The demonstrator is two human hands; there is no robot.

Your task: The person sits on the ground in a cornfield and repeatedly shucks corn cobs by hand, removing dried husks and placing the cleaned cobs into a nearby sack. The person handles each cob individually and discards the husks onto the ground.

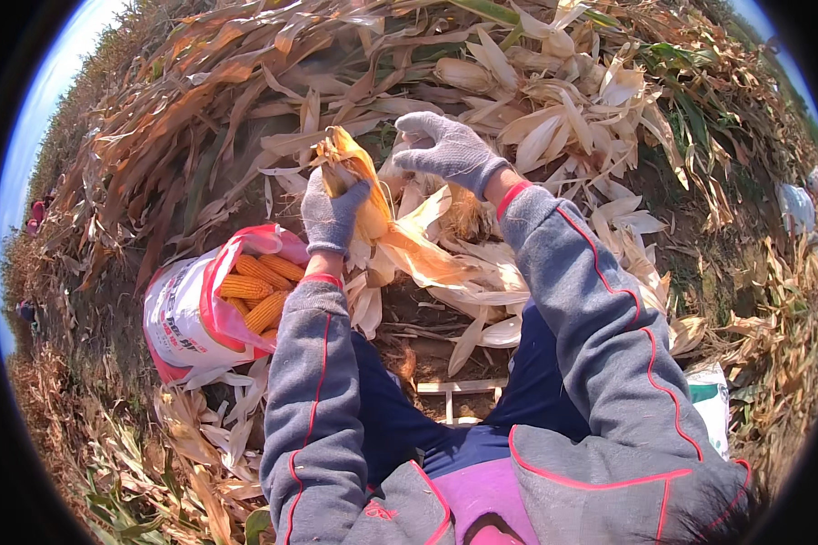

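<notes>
My left hand, in a grey knit glove, grips an ear of corn whose dry yellow husk is partly pulled down. One loose flap of that husk hangs towards the lower right. To the right of the ear, my right hand, gloved alike, is raised with thumb and fingers apart and nothing between them. Close by my left forearm, a white and red woven sack bearing writing leans with its mouth towards me. Several husked orange corn cobs lie inside it.
Dry corn stalks are heaped ahead. Unhusked ears and pale loose husks lie at the upper right. A low slatted seat frame shows between my legs. Another white and green sack stands at my right.
</notes>
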